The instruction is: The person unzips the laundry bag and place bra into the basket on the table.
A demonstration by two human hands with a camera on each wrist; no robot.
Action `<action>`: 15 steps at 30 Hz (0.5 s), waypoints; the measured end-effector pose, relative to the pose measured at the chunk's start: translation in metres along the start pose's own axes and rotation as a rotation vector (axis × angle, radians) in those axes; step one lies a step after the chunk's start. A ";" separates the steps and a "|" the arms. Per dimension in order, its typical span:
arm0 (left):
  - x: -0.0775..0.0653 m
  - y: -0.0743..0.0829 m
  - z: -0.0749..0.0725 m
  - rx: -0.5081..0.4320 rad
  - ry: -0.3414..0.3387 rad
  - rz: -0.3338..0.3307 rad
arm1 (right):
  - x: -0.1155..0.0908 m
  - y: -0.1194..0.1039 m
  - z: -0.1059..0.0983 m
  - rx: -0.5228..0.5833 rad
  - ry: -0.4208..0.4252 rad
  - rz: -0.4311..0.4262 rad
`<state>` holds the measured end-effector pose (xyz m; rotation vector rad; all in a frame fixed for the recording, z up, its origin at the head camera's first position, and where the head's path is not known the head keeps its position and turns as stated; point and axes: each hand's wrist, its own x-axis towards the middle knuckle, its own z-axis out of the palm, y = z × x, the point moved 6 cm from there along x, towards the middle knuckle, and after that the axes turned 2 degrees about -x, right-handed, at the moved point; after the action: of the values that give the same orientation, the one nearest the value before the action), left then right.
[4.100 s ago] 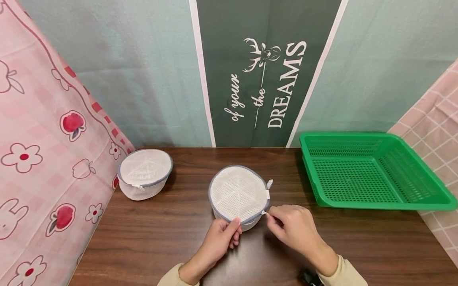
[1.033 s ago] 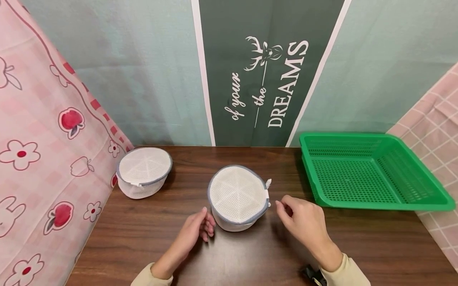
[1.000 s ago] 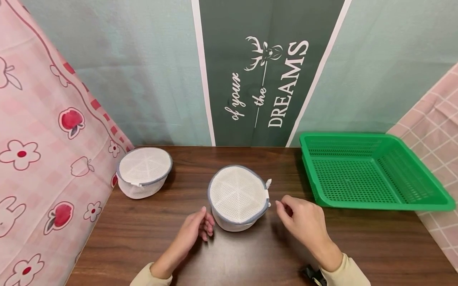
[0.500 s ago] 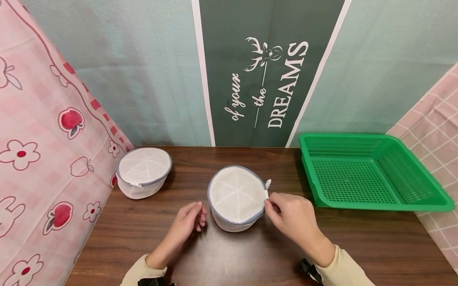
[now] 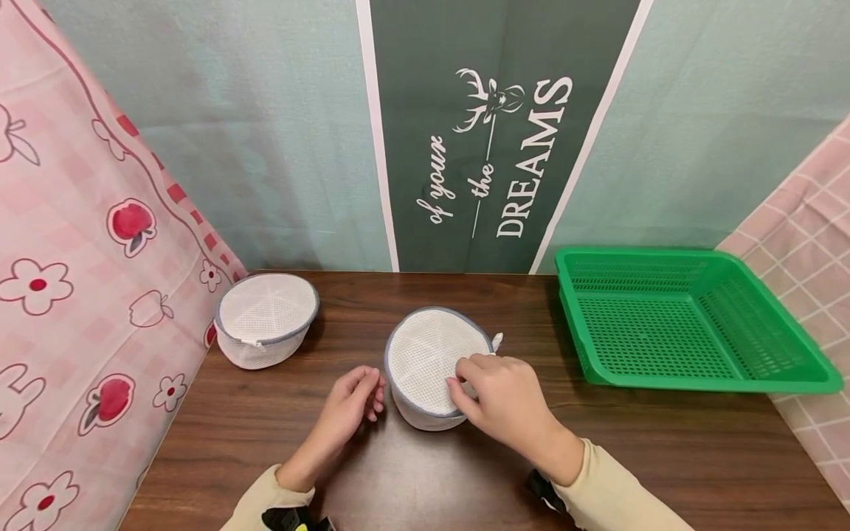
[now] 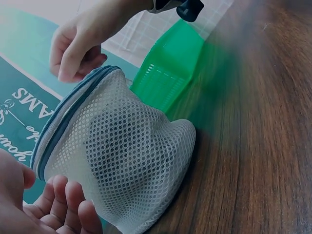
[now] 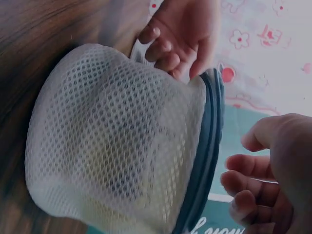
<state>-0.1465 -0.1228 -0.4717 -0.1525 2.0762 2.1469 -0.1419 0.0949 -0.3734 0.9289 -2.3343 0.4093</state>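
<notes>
free gap between bag and basket

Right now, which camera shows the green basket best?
Head: the green basket shows there with its whole rim, nothing in front. Left wrist shows only part, beyond the mesh bag; right wrist shows none.

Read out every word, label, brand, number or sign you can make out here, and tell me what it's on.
"of your": on the dark green panel.
"the": same panel.
"DREAMS": same panel, in capitals.
The wrist views repeat only parts of these.
No readable lettering on the middle bag, left bag or basket.
The yellow mark by the left wrist is too small to read.
</notes>
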 end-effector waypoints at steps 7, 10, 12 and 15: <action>0.000 0.001 0.005 -0.009 -0.039 0.009 | 0.005 -0.018 0.009 0.005 -0.030 -0.081; 0.000 0.003 0.006 0.000 -0.046 0.026 | 0.007 -0.024 0.012 0.011 -0.044 -0.104; -0.001 0.004 0.008 0.014 -0.050 0.039 | 0.007 -0.028 0.015 0.014 -0.053 -0.115; -0.002 0.004 0.010 0.028 -0.055 0.058 | 0.006 -0.033 0.018 0.023 -0.063 -0.131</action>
<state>-0.1450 -0.1132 -0.4669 -0.0306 2.1035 2.1284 -0.1293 0.0598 -0.3818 1.1136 -2.3130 0.3581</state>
